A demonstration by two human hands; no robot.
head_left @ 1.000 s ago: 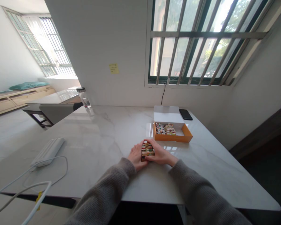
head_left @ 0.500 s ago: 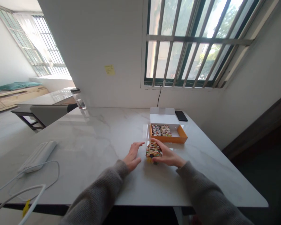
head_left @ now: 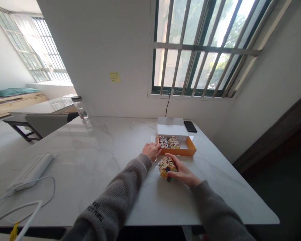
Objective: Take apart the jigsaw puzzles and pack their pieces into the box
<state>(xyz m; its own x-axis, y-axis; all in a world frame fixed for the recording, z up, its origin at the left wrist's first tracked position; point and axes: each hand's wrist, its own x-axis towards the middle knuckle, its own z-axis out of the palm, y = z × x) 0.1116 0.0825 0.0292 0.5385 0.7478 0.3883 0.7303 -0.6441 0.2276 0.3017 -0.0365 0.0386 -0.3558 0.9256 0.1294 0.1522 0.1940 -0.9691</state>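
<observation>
My right hand (head_left: 183,170) is closed around a bundle of thin, many-coloured flat pieces (head_left: 167,166) packed in a stack, just above or on the table in front of the box. What the pieces are is too small to make out. At the front left corner of a shallow orange box (head_left: 177,152), my left hand (head_left: 152,150) has its fingers bent together against the edge. Inside the box, two rows of similar flat pieces (head_left: 174,142) fill the left part, and the white bottom shows at the right.
A white flap (head_left: 170,129) lies behind the box, with a black phone (head_left: 190,126) beside it. On the white marbled table (head_left: 110,150) are a clear bottle (head_left: 82,110) at the back left and a white power strip (head_left: 31,170) with cables on the left.
My left hand has moved forward and right, from open beside the bundle to the box's corner. The bundle in my right hand has tilted, showing more of its front end. The view has shifted slightly.
</observation>
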